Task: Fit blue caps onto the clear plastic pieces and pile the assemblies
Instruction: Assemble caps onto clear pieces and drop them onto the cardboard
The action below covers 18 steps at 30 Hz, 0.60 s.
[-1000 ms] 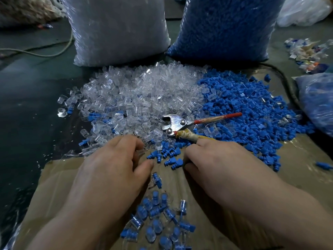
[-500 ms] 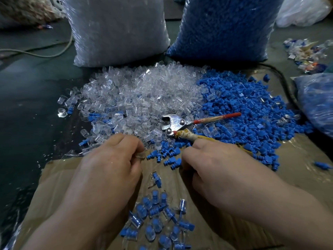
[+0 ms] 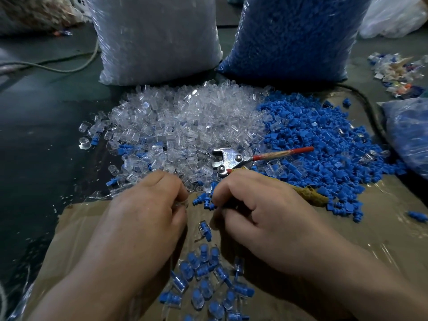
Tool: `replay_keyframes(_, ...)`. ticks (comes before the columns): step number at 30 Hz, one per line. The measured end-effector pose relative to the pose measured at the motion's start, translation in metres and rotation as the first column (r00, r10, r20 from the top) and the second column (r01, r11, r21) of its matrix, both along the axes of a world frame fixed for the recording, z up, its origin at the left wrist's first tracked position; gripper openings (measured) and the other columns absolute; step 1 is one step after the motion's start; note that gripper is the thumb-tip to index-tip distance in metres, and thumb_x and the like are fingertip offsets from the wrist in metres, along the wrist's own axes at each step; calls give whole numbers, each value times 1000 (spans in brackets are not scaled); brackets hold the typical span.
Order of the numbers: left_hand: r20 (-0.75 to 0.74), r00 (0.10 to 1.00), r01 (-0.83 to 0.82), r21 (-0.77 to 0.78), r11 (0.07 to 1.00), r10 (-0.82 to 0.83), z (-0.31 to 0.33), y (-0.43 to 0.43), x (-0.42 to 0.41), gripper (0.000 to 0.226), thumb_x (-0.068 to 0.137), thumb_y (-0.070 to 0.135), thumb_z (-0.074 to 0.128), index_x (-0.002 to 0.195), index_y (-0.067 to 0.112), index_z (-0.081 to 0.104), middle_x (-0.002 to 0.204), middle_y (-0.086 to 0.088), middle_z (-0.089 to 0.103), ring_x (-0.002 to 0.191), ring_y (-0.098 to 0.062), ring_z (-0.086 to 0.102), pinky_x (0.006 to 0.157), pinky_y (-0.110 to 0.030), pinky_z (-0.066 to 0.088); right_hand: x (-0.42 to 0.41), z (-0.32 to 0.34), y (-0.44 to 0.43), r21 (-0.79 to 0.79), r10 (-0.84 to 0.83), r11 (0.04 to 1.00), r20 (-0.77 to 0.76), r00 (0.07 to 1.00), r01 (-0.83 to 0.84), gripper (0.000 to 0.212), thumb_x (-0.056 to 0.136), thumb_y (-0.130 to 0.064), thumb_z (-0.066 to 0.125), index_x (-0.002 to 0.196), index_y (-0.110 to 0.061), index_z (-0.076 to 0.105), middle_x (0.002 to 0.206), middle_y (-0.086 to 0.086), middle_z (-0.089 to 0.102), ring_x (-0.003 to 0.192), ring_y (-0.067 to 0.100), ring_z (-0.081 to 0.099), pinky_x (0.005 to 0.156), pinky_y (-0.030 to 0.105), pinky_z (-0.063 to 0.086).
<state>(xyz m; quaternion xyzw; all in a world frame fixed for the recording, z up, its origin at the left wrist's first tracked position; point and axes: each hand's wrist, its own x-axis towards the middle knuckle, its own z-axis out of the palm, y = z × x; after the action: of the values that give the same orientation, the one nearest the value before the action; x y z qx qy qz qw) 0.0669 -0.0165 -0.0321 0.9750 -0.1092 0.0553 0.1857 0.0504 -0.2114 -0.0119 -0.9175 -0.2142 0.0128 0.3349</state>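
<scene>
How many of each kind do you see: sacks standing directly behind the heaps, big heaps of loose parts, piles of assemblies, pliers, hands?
Sacks: 2, sack of clear pieces, sack of blue caps
Heaps: 2, heap of clear pieces, heap of blue caps
pile of assemblies: 1
pliers: 1
Hands: 2, left hand holding a clear piece, right hand
Total: 8

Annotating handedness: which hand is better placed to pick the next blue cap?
Probably right: the right hand sits beside the loose blue caps, blue heap on its side; the left hand pinches a clear piece.
</scene>
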Motion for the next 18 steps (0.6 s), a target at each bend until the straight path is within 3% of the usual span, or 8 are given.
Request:
replay_keyframes(5, 6, 999, 47, -7, 999, -47, -4, 3, 0, 22, 83, 34, 72, 77, 35, 51, 82, 20, 56, 67, -4, 56, 56, -27, 46, -4, -1, 6, 42, 124, 992, -31, 992, -122, 11, 90, -27, 56, 95, -36, 53, 96, -17, 52, 91, 5, 53, 74, 35, 49)
replay_keyframes(9, 15, 997, 70, -26, 997, -69, -4, 5, -1, 29, 79, 42, 77, 77, 38, 48, 75, 22, 51, 61, 1, 51, 50, -20, 37, -6, 0, 5, 46, 220, 975, -14, 975, -219, 13, 88, -20, 60, 97, -29, 58, 96, -16, 53, 89, 3, 54, 74, 30, 46)
replay_keyframes(15, 21, 995, 97, 35, 995, -97, -1, 2, 1, 16, 79, 49, 61, 76, 39, 49, 74, 24, 47, 62, 7, 46, 54, -12, 27, 6, -9, 3, 64, 53, 996, 77, 996, -58, 12, 90, -14, 59, 97, -23, 59, 97, -14, 54, 93, 4, 53, 81, 31, 46)
replay_keyframes(18, -4, 1000, 15, -116, 993, -16, 1, 0, -2, 21, 75, 54, 62, 71, 36, 53, 65, 14, 58, 57, -2, 54, 46, -14, 32, 5, -10, -1, 209, -87, 975, 61, 994, 73, 12, 91, -16, 58, 97, -27, 61, 92, -14, 59, 90, 5, 59, 79, 27, 51)
